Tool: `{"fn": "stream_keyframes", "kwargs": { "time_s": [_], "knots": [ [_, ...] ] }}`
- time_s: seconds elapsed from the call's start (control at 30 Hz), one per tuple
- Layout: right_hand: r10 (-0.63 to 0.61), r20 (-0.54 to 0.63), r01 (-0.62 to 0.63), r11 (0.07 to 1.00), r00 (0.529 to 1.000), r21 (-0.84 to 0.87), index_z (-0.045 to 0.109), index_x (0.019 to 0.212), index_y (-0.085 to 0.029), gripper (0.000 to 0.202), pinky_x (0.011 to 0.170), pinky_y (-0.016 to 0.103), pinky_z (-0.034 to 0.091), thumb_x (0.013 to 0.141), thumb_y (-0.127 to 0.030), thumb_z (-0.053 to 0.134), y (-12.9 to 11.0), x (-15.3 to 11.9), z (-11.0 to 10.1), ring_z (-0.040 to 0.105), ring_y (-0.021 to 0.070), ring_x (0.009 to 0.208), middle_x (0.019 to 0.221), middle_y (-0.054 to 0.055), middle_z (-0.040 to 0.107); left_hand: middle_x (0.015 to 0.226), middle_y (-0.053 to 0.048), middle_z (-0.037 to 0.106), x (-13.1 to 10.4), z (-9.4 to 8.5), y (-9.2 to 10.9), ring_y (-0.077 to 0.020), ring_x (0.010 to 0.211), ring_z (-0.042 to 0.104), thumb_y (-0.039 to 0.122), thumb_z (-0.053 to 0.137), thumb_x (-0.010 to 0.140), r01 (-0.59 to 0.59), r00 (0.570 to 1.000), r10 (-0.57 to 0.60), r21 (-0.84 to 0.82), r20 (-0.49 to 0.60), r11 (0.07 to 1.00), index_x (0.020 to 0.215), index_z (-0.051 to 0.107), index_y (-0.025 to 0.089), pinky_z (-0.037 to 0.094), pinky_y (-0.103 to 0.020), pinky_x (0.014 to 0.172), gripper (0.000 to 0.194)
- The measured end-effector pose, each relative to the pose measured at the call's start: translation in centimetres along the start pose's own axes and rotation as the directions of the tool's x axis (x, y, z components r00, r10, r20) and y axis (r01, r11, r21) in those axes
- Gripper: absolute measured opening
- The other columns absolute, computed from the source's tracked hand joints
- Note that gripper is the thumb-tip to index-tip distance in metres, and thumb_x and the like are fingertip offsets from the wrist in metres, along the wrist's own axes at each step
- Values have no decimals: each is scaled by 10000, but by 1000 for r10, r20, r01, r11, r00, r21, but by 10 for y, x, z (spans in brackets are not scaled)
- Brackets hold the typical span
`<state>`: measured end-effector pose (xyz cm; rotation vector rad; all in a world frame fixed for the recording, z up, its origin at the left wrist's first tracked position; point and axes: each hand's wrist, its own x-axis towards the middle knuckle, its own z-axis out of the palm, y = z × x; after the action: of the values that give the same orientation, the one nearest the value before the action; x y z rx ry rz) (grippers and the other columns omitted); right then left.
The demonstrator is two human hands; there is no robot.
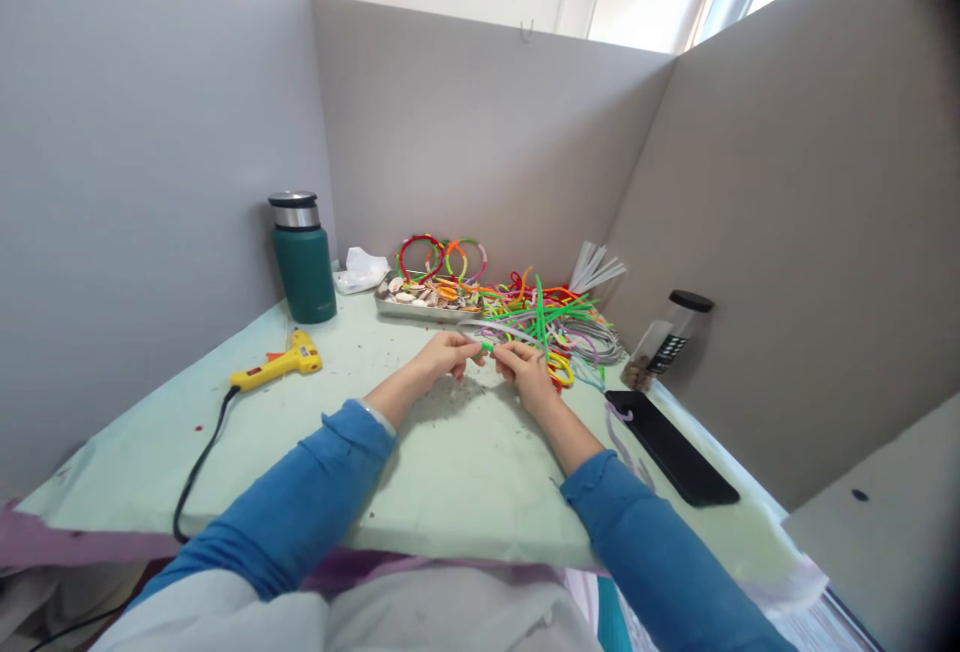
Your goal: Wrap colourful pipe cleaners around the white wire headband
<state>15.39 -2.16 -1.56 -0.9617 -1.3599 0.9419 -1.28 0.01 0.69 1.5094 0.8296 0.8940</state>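
Above the middle of the table, my left hand (444, 355) and my right hand (525, 369) meet fingertip to fingertip. Both are closed in a pinch on a short bright green piece (487, 346) that looks like pipe cleaner. A thin pale strip (506, 328) arcs just behind the fingers; whether it joins the green piece I cannot tell. Right behind my right hand lies a tangled heap of coloured pipe cleaners (559, 310), mostly green, red, orange and purple. A metal tray (427, 313) of shells and small pieces stands beyond my left hand.
At left are a yellow glue gun (277, 366) with a black cord and a green bottle (304, 267). Colourful hoops (421, 257) and white sticks (596, 269) are at the back. A black phone (671, 447) and a clear jar (667, 340) stand right. Grey partitions enclose the table.
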Motion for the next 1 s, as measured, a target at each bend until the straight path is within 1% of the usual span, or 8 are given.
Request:
{"fn": "stream_keyframes", "kwargs": {
  "time_s": [0.07, 0.2, 0.3, 0.4, 0.53, 0.67, 0.87, 1.0],
  "knots": [
    [28, 10, -29, 996, 1000, 84, 568, 562, -182, 227, 407, 236, 204, 675, -369, 630, 0, 1, -1, 330, 76, 399, 487, -28, 501, 505, -1, 571, 1, 0, 0, -42, 353, 377, 380, 592, 700, 5, 1000, -5, 1, -10, 1000, 713, 625, 108, 381, -201, 420, 273],
    [72, 33, -77, 977, 997, 198, 586, 594, -165, 212, 387, 229, 190, 642, -357, 664, 5, 4, -3, 326, 62, 384, 488, -27, 503, 668, -33, 645, 3, -2, -1, -32, 372, 404, 354, 590, 699, -51, 997, 51, -1, -54, 999, 773, 616, 110, 373, -188, 410, 257],
    [121, 73, -137, 952, 990, 274, 608, 627, -155, 195, 374, 220, 177, 634, -338, 675, 7, 5, -4, 324, 55, 373, 483, -29, 497, 733, -32, 653, 3, -2, -2, -26, 389, 405, 352, 626, 673, -125, 992, 126, 12, -22, 992, 891, 632, 106, 370, -184, 411, 328],
    [173, 148, -214, 922, 974, 324, 615, 629, -147, 180, 368, 211, 175, 632, -314, 681, 6, 5, -5, 325, 53, 377, 479, -24, 489, 710, -15, 640, 3, -2, -3, -30, 403, 408, 346, 656, 650, -191, 982, 190, 15, 18, 982, 961, 640, 109, 383, -194, 429, 391],
    [248, 251, -326, 881, 936, 343, 616, 621, -147, 171, 363, 212, 185, 624, -304, 684, 4, 5, -6, 299, 52, 372, 470, -17, 487, 620, 3, 606, 2, -1, -3, -43, 434, 429, 337, 663, 641, -231, 973, 230, 65, 20, 971, 956, 660, 112, 382, -190, 450, 387],
    [275, 317, -382, 855, 908, 352, 614, 628, -152, 167, 366, 212, 189, 624, -308, 675, 6, 6, -8, 279, 50, 361, 462, -16, 488, 501, 27, 529, 0, 0, -1, -56, 438, 431, 312, 643, 657, -231, 973, 231, 124, 16, 965, 956, 676, 105, 376, -192, 465, 365],
    [268, 376, -408, 838, 887, 364, 606, 624, -156, 165, 377, 217, 206, 646, -312, 654, 7, 6, -10, 267, 49, 351, 450, -24, 472, 579, 0, 582, -3, -2, 2, -63, 458, 449, 299, 642, 659, -255, 966, 247, 114, 83, 960, 1007, 674, 109, 378, -202, 476, 398],
    [259, 425, -428, 826, 867, 368, 597, 619, -154, 164, 383, 213, 207, 653, -306, 645, 5, 5, -11, 262, 46, 345, 429, -39, 436, 590, -3, 591, -3, -4, 2, -63, 463, 452, 299, 651, 651, -257, 963, 247, 98, 106, 961, 994, 681, 116, 380, -204, 481, 390]
  ]
}}
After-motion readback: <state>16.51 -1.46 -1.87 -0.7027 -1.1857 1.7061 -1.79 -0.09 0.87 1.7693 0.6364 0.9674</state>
